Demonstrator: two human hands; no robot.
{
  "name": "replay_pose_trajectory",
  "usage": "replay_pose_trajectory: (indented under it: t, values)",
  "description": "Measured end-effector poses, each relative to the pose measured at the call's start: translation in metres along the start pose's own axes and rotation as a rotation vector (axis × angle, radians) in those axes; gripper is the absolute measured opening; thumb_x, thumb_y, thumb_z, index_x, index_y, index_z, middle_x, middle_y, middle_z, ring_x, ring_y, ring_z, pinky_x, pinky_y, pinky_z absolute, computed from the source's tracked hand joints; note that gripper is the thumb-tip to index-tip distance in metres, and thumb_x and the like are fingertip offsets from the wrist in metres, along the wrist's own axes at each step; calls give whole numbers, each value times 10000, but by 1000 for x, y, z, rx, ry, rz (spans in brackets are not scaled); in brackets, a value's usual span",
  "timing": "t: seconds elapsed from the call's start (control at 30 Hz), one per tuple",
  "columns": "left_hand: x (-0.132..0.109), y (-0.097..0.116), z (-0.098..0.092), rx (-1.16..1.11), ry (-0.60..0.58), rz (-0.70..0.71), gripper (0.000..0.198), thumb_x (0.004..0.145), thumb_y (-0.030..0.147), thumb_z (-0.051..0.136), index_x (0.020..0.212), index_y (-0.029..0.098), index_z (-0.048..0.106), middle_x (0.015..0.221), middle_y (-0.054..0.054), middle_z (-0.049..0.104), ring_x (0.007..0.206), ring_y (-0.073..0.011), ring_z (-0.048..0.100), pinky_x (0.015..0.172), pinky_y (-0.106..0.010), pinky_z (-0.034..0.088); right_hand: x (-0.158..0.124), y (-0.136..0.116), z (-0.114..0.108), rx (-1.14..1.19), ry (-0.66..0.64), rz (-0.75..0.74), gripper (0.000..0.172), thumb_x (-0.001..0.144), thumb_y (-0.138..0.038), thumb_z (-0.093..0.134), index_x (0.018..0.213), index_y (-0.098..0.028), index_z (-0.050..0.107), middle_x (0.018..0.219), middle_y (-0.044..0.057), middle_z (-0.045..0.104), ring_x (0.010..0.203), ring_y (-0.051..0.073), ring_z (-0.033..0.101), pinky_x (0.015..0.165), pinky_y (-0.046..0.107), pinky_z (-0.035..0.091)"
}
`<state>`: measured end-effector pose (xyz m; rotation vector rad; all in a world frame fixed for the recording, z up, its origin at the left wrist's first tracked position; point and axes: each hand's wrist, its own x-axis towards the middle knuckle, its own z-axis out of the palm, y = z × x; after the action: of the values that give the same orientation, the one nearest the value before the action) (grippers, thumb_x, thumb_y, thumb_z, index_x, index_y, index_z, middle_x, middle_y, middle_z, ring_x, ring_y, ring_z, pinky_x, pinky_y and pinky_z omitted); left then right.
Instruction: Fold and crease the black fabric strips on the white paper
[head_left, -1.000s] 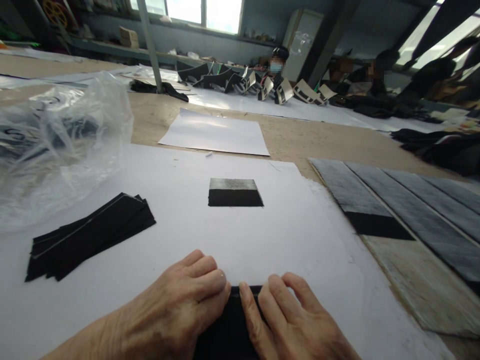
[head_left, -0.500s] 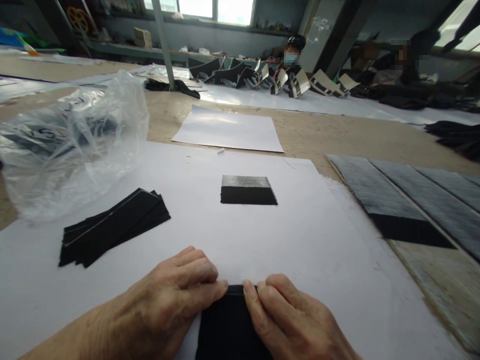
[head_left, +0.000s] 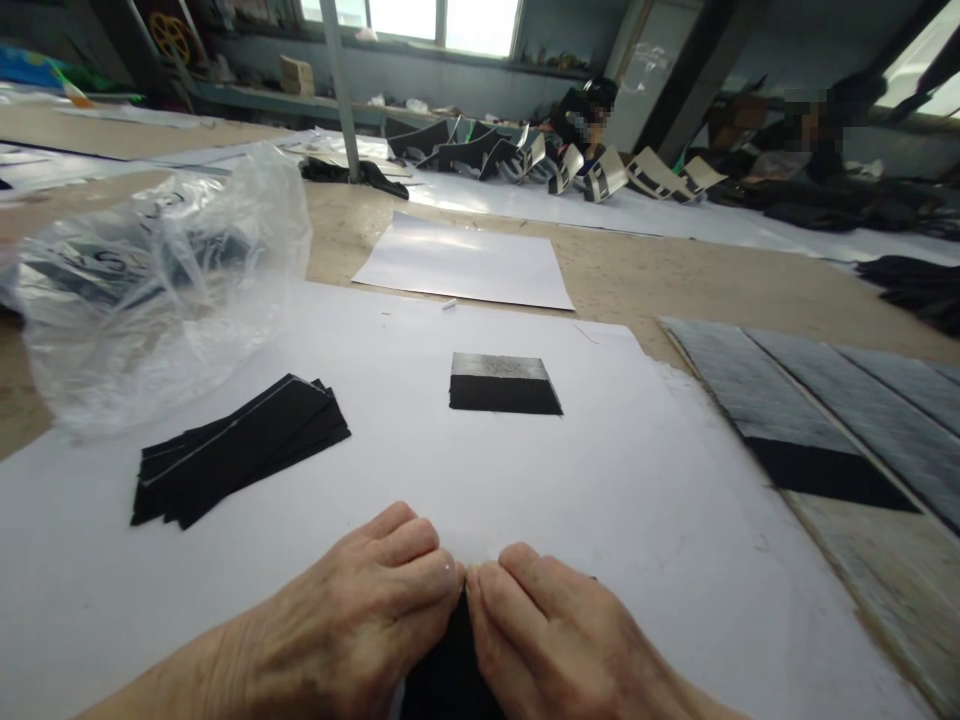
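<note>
At the near edge of the white sheet [head_left: 600, 480] lies a piece of black fabric [head_left: 448, 675], its far edge mostly covered by my fingers. My left hand [head_left: 367, 600] is closed, its thumb and fingers pinching that far edge. Just beside it, fingertips almost touching, my right hand [head_left: 555, 630] pinches the same edge from the other side. Ahead of both hands lies a small piece [head_left: 505, 393], black on its near half and grey on its far half. A fanned pile of black fabric strips [head_left: 240, 455] rests to the left.
A crumpled clear plastic bag [head_left: 172, 300] sits at the left. Grey panels [head_left: 787, 390] with a black band lie at the right. Beyond are a smaller white sheet [head_left: 465, 260], a metal pole [head_left: 343, 90], curved pieces [head_left: 562, 170] and two people at the back.
My hands have drawn together along the fabric's far edge, covering the fold that showed between them. The person at the back has bent their head down. The view has shifted slightly.
</note>
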<state>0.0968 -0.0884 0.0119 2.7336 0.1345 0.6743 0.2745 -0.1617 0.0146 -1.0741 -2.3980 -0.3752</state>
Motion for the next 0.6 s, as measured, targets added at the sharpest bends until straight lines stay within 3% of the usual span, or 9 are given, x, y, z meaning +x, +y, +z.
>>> replay_pose_trajectory:
  t: [0.1,0.23,0.33,0.43,0.6]
  values:
    - [-2,-4,-3,-44,34,-4,293,880,36,242,777,116,504,690,-46,480,629,-152,386,587,-305,332,-1,3,9,163,59,-5,271,793,25,437,603,-96,588,640,76,518,588,160,424,445,282,352]
    - [-6,-9,-9,-131,76,-29,231,795,-4,339,891,112,515,752,-63,513,681,-159,432,624,-301,383,-6,5,12,262,46,35,225,797,36,473,643,-82,587,682,91,515,650,170,414,469,277,353]
    - [-9,-10,-11,-166,110,-48,309,752,-34,355,967,102,532,774,-74,521,697,-164,444,627,-301,393,-9,5,10,331,15,72,181,831,18,440,827,-27,615,745,114,530,691,181,419,502,284,402]
    - [-10,-9,-10,-160,106,-82,346,757,-29,362,1023,103,539,758,-70,519,684,-169,440,615,-307,380,-10,4,8,357,-22,81,253,865,-20,394,1046,13,567,799,127,533,714,189,423,539,299,438]
    - [-8,-8,-10,-85,86,-64,335,770,-13,357,1031,99,534,704,-51,491,637,-168,415,584,-310,350,-8,4,6,358,-75,97,301,889,-47,372,1153,-45,517,860,111,552,726,187,437,548,282,445]
